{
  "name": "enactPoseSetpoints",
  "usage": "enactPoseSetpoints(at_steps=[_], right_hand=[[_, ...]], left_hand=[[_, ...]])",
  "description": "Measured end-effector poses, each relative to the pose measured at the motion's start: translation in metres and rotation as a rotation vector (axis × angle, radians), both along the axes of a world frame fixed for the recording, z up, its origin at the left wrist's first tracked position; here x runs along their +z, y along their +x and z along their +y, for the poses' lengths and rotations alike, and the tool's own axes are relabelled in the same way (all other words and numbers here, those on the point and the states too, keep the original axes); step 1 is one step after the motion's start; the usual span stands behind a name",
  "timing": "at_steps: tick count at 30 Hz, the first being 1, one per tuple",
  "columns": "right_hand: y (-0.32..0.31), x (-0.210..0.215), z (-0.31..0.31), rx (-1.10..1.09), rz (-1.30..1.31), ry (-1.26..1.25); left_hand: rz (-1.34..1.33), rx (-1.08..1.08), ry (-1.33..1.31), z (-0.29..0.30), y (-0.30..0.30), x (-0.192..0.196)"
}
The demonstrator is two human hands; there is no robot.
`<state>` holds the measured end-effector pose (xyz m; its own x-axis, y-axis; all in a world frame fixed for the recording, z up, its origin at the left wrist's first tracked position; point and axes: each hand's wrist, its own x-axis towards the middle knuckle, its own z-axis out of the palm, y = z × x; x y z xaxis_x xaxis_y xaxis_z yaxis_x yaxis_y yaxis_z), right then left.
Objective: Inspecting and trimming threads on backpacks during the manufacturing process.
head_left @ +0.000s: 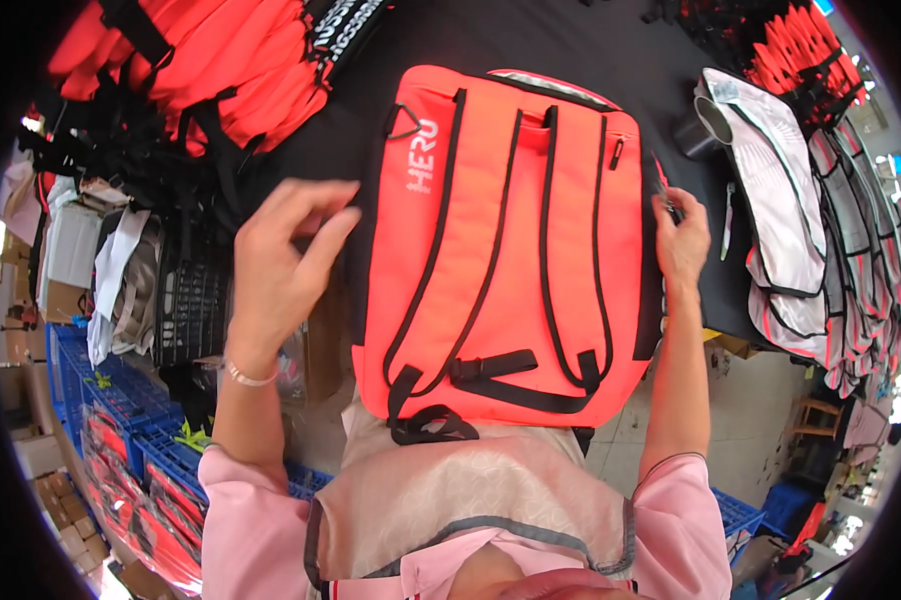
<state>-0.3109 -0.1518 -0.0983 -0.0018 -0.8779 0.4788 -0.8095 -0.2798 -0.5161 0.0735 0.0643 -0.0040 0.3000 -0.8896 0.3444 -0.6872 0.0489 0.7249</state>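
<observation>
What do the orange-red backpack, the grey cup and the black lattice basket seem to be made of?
Orange-red backpack: probably woven synthetic fabric, mostly matte, as its straps curve softly.
Grey cup: perhaps smooth metal, given the sheen inside, but plastic is possible.
Black lattice basket: likely moulded plastic, from its regular, rigid-looking grid; finish unclear.

L hand (276, 255) is empty, a bit blurred, thumb (323, 250) & fingers bent fwd w/ a small gap btwn tips, pointing across twd the R hand (683, 240). R hand is well apart from it, approx same level, fingers curled inward, tips close tog. & partly hidden. L wrist (256, 352) is slightly bent; R wrist (683, 285) about straight. Bare L forearm (249, 425) & R forearm (680, 370) come up from below their resp. hands.
</observation>
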Motion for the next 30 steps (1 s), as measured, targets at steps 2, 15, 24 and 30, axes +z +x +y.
enactPoseSetpoints(at_steps=[2, 15, 24, 30], right_hand=[[0.009, -0.014, -0.007, -0.013, 0.054, 0.026], [-0.062, -0.009, -0.057, -0.225, -0.143, 0.144], [-0.135, -0.038, -0.084, -0.536, 0.549, 0.102], [-0.141, -0.039, -0.061, -0.531, 0.618, 0.172]], left_hand=[[-0.241, -0.082, -0.257, -0.056, -0.026, 0.005], [-0.829, -0.444, 0.102, -0.161, -0.062, -0.119], [-0.748, -0.382, 0.089, -0.166, -0.072, -0.111], [-0.721, -0.39, 0.1, -0.165, -0.071, -0.113]])
